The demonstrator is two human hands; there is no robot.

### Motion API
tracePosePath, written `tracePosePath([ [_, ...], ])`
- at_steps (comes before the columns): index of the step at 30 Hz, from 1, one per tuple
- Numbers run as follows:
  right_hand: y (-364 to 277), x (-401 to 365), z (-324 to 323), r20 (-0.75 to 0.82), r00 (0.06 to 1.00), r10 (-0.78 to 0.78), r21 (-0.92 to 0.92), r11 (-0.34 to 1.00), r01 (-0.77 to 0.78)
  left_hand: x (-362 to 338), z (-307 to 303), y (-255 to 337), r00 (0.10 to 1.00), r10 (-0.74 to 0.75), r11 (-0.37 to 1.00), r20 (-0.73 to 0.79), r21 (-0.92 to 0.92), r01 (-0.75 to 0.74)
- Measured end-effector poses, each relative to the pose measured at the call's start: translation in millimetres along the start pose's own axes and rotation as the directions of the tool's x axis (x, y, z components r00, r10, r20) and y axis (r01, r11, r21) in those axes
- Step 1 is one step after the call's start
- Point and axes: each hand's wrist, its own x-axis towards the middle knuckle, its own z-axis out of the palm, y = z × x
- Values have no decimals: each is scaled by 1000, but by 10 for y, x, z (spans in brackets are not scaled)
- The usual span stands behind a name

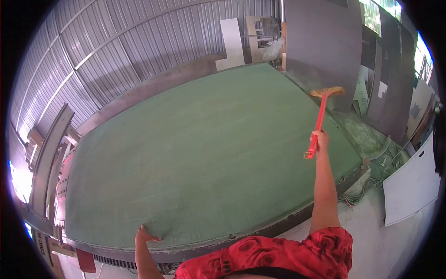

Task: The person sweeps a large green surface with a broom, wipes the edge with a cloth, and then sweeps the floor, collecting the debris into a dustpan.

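My right hand [321, 139] is wrapped round the red handle of a brush [322, 111] with a wide, yellowish head. The brush is raised toward the far right, its head over the right edge of a large green flat machine bed [195, 139]. At the near left edge of this bed, my left hand [147, 234] rests with thumb and fingers apart, holding nothing. Pale streaks and a dusty film show on the green surface. A faint haze hangs around the brush head.
A metal gantry beam [51, 158] stands along the left side. Large grey sheets [323, 51] lean behind the right edge, near tangled cables [360, 197] and a white panel [412, 183]. White offcuts [232, 42] lean against the corrugated wall [153, 42].
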Motion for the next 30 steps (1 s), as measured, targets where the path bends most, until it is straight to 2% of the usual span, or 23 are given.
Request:
tracePosePath([
  [3,-156,-244,-193,71,997,-13,45,999,10,88,37,-47,1000,12,1000,-2,10,-12],
  [7,-402,-824,-189,64,997,-46,55,998,42,204,69,-113,999,36,999,0,23,-36],
  [8,-440,-981,-194,124,991,-46,47,998,40,276,120,-162,998,57,998,-17,2,-57],
  [9,-480,-1151,-192,185,982,-45,40,998,39,415,216,-265,997,76,997,-34,-20,-76],
  [10,-549,-1349,-185,180,983,-48,42,998,41,659,636,-566,996,81,997,-36,-16,-81],
  [11,-637,-1545,-177,219,976,-8,-46,999,19,904,783,-737,986,146,984,-82,111,-137],
  [12,-685,-1717,-170,253,967,32,-134,991,2,943,579,-688,968,218,953,-121,239,-185],
  [13,-697,-1850,-183,249,968,23,-135,991,11,684,847,-769,966,228,952,-122,237,-194],
  [14,-700,-1978,-199,341,938,57,-130,991,-13,169,640,-483,967,95,995,-235,35,-89],
  [15,-699,-2104,-200,435,895,95,-130,991,-42,-823,158,125,948,-66,983,-311,-182,8],
  [16,-705,-2247,-190,444,891,98,-135,990,-41,-884,274,149,949,-74,981,-306,-191,15],
  [18,-735,-2551,-160,597,781,185,-166,980,-106,-924,549,150,866,16,961,-500,-232,-152],
  [19,-706,-2693,-147,606,772,192,-174,979,-107,-1048,662,200,870,3,960,-494,-243,-142],
  [21,-618,-2949,-146,673,687,273,-215,961,-172,-1314,898,331,820,75,917,-568,-284,-280],
  [22,-566,-3067,-158,680,679,278,-222,960,-171,-1398,1035,320,823,64,916,-564,-294,-273],
  [24,-467,-3267,-180,725,561,399,-253,913,-321,-1525,1232,275,774,119,861,-622,-323,-392],
  [25,-438,-3351,-188,730,557,396,-256,914,-315,-1564,1305,211,773,113,858,-624,-331,-392],
  [27,-394,-3472,-236,744,465,481,-310,864,-397,-1595,1502,48,805,78,843,-589,-391,-368],
  [28,-378,-3495,-280,742,469,479,-311,865,-393,-1626,1574,-11,805,82,840,-588,-393,-374],
  [30,-339,-3513,-371,729,472,496,-296,850,-436,-1717,1737,-162,845,26,864,-534,-414,-287],
])
